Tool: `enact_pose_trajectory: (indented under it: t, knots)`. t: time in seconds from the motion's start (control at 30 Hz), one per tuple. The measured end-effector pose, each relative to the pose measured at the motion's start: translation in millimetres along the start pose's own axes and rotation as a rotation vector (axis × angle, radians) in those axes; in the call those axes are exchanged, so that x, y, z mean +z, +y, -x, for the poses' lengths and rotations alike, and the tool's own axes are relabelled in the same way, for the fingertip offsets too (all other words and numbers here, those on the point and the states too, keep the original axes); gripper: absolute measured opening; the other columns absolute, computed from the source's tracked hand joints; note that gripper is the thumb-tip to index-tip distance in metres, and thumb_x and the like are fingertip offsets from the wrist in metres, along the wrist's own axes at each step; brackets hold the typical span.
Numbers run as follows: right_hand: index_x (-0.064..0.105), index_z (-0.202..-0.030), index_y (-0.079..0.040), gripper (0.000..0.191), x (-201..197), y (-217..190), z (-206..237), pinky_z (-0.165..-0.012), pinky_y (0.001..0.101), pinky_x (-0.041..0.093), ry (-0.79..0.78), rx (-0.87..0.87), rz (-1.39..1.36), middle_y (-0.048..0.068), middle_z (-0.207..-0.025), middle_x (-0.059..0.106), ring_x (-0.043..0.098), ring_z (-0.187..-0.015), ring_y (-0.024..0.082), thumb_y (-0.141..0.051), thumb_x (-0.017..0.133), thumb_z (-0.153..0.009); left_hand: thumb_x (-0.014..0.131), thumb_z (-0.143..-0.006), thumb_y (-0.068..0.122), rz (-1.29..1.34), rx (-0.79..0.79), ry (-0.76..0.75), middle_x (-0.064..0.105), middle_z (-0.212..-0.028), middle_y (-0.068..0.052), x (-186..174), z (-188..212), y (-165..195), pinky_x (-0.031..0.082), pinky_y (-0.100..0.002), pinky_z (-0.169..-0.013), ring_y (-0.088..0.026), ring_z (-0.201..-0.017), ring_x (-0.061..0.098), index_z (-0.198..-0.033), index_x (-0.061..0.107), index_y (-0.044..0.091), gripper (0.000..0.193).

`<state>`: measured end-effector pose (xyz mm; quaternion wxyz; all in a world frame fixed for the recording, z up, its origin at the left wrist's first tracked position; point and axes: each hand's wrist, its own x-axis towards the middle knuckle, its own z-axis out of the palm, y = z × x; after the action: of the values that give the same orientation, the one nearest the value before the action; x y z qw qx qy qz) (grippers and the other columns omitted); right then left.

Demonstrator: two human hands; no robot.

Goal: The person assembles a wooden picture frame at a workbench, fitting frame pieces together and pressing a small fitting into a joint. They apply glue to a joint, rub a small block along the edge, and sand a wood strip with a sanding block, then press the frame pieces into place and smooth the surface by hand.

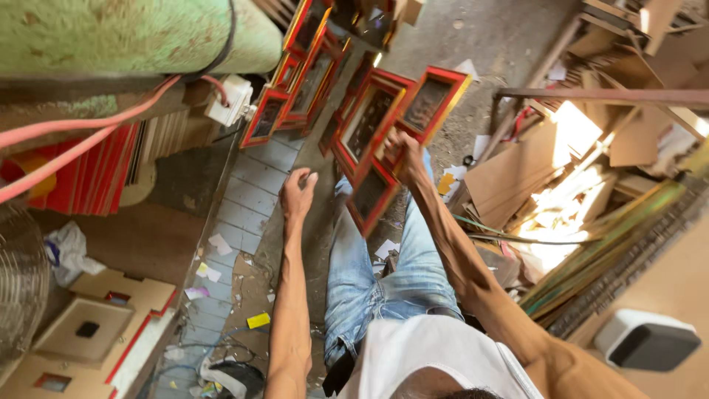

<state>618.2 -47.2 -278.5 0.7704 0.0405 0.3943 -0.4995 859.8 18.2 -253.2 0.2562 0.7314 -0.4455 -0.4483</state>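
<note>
Red and gold frames (369,118) stood in a leaning row on the floor (251,192), running from near the person's knees back toward the far end by the green drum (133,33). The right hand (402,151) was closed around the upper edge of one frame (371,193), which hung tilted above the jeans (369,281), its lower corner close to the thigh. The left hand (297,193) was held out over the tiles, fingers loosely curled and holding nothing. The grip looked thin, at one corner only, so the frame could have swung, slipped, or knocked its corner against the neighbouring frames and chipped the gilt edge. The row itself seemed to lean frame on frame; a nudge to one might have tipped several over. Paper scraps (214,258) and offcuts littered the floor, and cardboard (509,177) was piled to the right, so footing looked poor. A red hose (88,129) ran along the left.
</note>
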Motion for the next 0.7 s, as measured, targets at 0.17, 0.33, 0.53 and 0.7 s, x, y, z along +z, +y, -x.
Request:
enact_pose_trajectory:
  t: [0.17,0.33,0.53,0.7]
  knots:
    - [0.06,-0.091,-0.002,0.025,-28,-91,137,-0.076,0.0361,0.055,0.219,-0.01,0.128,0.013,-0.088,0.062,0.062,-0.084,0.026,-0.009,0.049,-0.07,0.072,-0.091,0.036,-0.069,-0.113,-0.133,0.078,-0.104,-0.011,27,11,46,0.055,-0.037,-0.087,-0.023,-0.098,0.074,-0.108,0.074,0.007,0.034]
    - [0.056,-0.091,0.002,0.019,-66,-177,290,-0.101,0.0415,0.053,0.169,-0.4,0.393,0.013,-0.11,0.065,0.063,-0.101,0.025,-0.001,0.046,-0.075,0.067,-0.094,0.044,-0.138,0.173,-0.337,0.077,-0.104,-0.013,129,-5,168,0.054,-0.039,-0.088,-0.027,-0.098,0.073,-0.11,0.074,0.009,0.039]
    - [0.065,-0.095,-0.005,0.012,-169,-207,547,-0.082,0.0347,0.055,0.707,-0.659,1.635,0.006,-0.093,0.068,0.067,-0.089,0.017,-0.01,0.054,-0.098,0.04,-0.106,0.046,-0.117,0.697,-0.388,0.069,-0.122,-0.022,243,-44,360,0.048,-0.047,-0.097,-0.037,-0.114,0.063,-0.126,0.065,0.006,0.052]
    - [0.065,-0.1,-0.005,0.007,-223,-227,681,-0.077,0.0321,0.054,0.998,-0.857,0.983,0.006,-0.094,0.068,0.066,-0.085,0.016,-0.006,0.06,-0.094,0.041,-0.106,0.067,0.482,0.595,-0.885,0.041,-0.163,-0.009,353,-48,568,0.023,-0.042,-0.129,-0.027,-0.153,0.035,-0.162,0.033,0.006,0.083]
